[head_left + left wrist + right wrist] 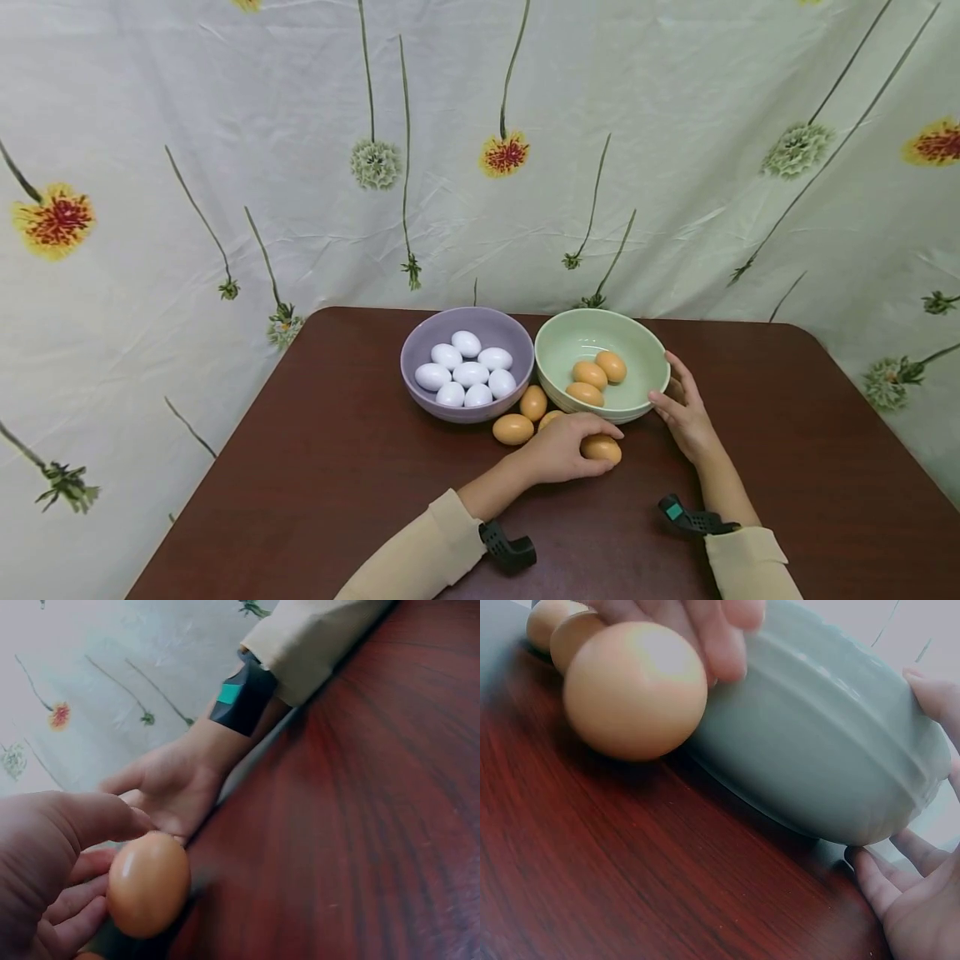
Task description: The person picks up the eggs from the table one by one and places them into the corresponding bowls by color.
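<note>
My left hand (558,450) holds a brown egg (602,449) between thumb and fingers, in front of the green bowl (637,350). In the left wrist view this egg (150,885) shows at the fingertips. My right hand (688,417) holds the green bowl at its right side; the right wrist view shows fingers (877,881) low against the bowl's outside (802,750). Three brown eggs (589,374) lie inside that bowl. Beside my left hand, brown eggs (513,429) rest on the table, one partly hidden behind the hand.
A purple bowl (411,367) with several white eggs (471,374) stands left of the green bowl, close against it. Both bowls sit near the back edge of the dark red-brown table (300,467). Behind it hangs a flower-patterned cloth (450,225).
</note>
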`<action>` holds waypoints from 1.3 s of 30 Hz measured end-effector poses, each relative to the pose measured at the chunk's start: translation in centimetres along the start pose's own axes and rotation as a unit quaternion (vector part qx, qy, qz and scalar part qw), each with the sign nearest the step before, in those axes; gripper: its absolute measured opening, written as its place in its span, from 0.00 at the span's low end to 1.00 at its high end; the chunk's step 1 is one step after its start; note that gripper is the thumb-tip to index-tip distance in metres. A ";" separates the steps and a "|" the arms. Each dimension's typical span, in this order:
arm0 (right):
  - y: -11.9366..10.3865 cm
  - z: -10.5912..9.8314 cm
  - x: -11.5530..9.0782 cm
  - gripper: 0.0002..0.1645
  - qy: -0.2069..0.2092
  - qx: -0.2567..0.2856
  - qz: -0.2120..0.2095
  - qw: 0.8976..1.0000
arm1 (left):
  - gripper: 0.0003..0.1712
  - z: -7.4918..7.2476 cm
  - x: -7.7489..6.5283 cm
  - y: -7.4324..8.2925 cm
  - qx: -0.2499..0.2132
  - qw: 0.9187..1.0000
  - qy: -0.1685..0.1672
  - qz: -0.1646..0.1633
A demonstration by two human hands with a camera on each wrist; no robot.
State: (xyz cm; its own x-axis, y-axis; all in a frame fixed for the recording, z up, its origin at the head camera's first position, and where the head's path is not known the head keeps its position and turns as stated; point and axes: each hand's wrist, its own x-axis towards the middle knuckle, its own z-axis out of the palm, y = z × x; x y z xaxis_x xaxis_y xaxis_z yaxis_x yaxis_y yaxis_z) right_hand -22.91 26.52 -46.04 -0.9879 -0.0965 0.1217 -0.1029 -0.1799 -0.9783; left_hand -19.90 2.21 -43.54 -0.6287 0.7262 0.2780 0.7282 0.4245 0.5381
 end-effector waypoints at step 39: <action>-0.1 -0.1 0.1 0.43 0.007 -0.003 0.011 1.000 | 0.25 2.1 -0.4 -0.2 -0.042 0.998 -0.040 -0.013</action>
State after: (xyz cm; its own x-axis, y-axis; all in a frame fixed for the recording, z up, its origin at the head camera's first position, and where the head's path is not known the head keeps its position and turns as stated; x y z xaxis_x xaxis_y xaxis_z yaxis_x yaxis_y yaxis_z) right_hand -23.00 26.58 -45.99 -0.9914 -0.0876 0.0975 -0.0814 -0.1722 -0.9817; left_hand -19.25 2.99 -45.39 -0.6207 0.7579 0.2009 0.6850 0.3995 0.6092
